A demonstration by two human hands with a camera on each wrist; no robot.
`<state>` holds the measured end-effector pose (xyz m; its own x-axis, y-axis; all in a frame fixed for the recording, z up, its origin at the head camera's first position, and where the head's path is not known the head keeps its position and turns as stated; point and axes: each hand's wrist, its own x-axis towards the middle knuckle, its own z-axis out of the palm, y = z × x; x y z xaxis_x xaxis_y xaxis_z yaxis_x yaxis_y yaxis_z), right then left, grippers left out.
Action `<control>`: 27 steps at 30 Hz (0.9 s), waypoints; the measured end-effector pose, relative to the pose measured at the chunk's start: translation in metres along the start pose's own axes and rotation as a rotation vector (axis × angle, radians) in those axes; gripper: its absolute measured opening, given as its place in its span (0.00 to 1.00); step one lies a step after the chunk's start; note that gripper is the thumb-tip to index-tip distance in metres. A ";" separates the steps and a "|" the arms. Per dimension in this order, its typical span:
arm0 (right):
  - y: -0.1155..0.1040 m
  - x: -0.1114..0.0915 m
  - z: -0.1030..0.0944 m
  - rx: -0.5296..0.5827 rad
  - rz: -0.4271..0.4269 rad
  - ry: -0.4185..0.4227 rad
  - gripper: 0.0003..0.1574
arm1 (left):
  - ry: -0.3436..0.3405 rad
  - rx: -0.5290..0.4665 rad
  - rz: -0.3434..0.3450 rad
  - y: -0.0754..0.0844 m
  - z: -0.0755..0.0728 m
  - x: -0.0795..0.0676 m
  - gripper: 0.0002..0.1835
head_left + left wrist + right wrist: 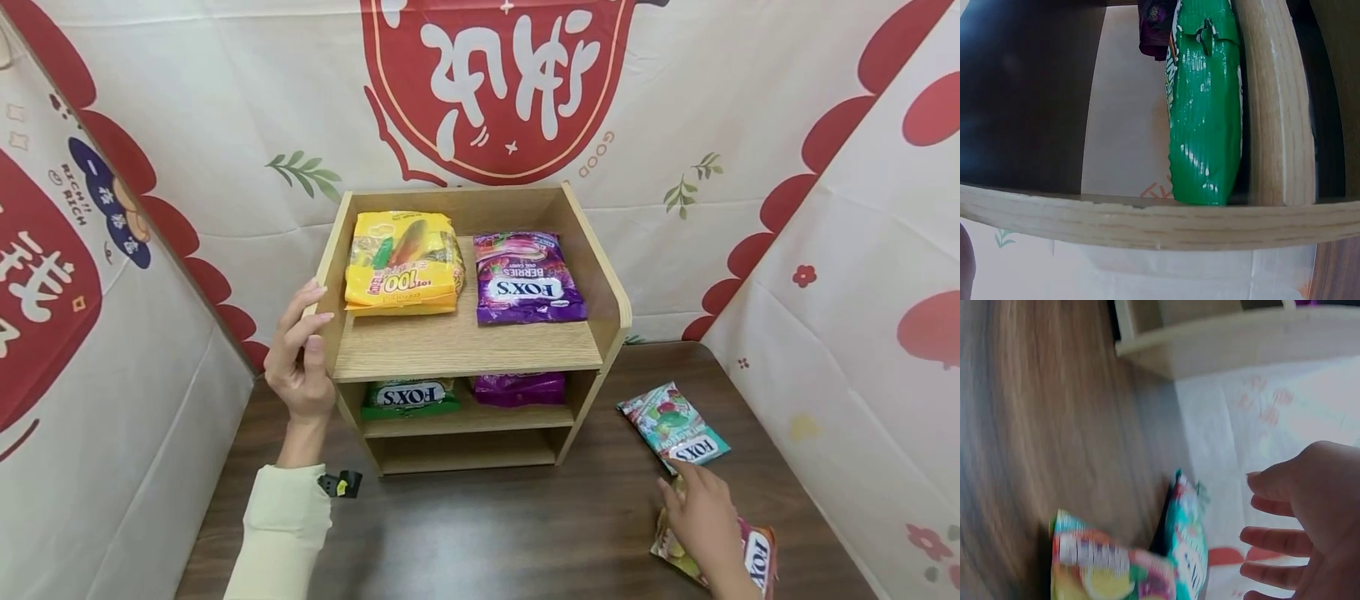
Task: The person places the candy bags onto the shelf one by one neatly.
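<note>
In the head view my left hand (302,358) is at the left side panel of a small wooden shelf (465,354), its fingertips right at the panel's edge. Two bags lie on the top board: a yellow candy bag (401,262) and a purple Fox's Berries bag (527,279). Over at the right, my right hand (703,517) overlaps an orange-red Fox's candy bag (759,557) and partly hides it. The right wrist view shows that hand's fingers extended, with nothing held. A teal Fox's bag (675,427) lies just beyond it on the table.
Below the top board, a green Fox's bag (1204,125) and a second purple bag (519,389) lie on the middle shelf. The shelf stands on a dark wooden table (480,533). Printed white cloth (720,100) encloses the back and both sides.
</note>
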<state>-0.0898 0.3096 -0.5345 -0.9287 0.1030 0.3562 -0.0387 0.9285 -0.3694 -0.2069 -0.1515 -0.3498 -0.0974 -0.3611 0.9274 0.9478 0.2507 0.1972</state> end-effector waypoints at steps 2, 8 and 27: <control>0.011 0.000 -0.002 -0.007 0.009 -0.037 0.25 | 0.006 0.001 -0.002 0.000 0.000 0.000 0.23; 0.041 0.000 -0.017 0.010 0.057 -0.196 0.25 | 0.002 -0.007 -0.013 0.000 0.000 0.000 0.23; 0.083 -0.008 -0.014 -0.025 0.059 -0.492 0.49 | -0.007 -0.007 -0.018 -0.001 0.000 -0.001 0.23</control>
<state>-0.0802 0.3907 -0.5559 -0.9933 -0.0194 -0.1141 0.0224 0.9352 -0.3535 -0.2080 -0.1519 -0.3514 -0.1167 -0.3593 0.9259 0.9480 0.2377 0.2118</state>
